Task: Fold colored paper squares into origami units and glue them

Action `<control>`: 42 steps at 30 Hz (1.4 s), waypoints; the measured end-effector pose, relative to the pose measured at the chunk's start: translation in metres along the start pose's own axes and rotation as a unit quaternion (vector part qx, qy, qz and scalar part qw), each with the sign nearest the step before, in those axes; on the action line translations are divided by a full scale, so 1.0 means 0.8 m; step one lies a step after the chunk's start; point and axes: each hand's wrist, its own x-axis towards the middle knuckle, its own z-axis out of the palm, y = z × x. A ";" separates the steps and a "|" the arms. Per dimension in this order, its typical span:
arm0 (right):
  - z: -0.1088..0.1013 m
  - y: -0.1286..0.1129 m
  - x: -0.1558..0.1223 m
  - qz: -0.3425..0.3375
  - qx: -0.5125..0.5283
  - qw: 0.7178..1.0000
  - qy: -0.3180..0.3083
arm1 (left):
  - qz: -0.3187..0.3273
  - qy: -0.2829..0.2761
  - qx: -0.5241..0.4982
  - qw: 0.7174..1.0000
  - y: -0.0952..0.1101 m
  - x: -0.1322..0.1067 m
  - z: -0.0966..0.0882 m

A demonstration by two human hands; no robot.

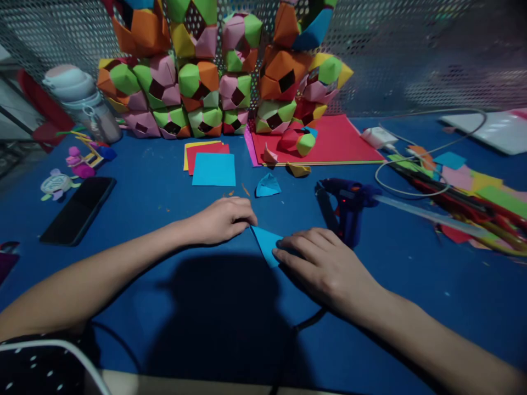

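A blue sheet of paper (pixel 267 244), folded into a triangle, lies on the table between my hands. My left hand (pixel 224 219) has its fingers curled together, with the tips gripping the paper's upper left corner. From the right, my right hand (pixel 323 263) holds the paper's other side under its fingertips; its thumb is hidden. A small folded blue paper piece (pixel 267 185) sits just beyond the triangle. Past my right hand, a dark blue glue gun (pixel 349 206) with a red light and a clear glue stick rests on the table.
Flat square papers (pixel 214 169) lie ahead of my left hand. Folded paper modules (pixel 200 88) are stacked against the perforated panel. A red sheet (pixel 329 142), a white cable (pixel 411 189) and paper scraps (pixel 457 175) are at right. A phone (pixel 78 211) and a bottle (pixel 82 101) stand left.
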 end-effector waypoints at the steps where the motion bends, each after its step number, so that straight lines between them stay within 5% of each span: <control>1: 0.000 0.000 0.000 0.003 0.002 1.000 0.001 | 0.000 0.000 0.000 1.000 0.000 0.000 0.000; 42: -0.012 -0.003 0.005 -0.066 -0.068 0.995 -0.031 | 0.013 -0.003 0.015 1.000 0.002 0.001 0.000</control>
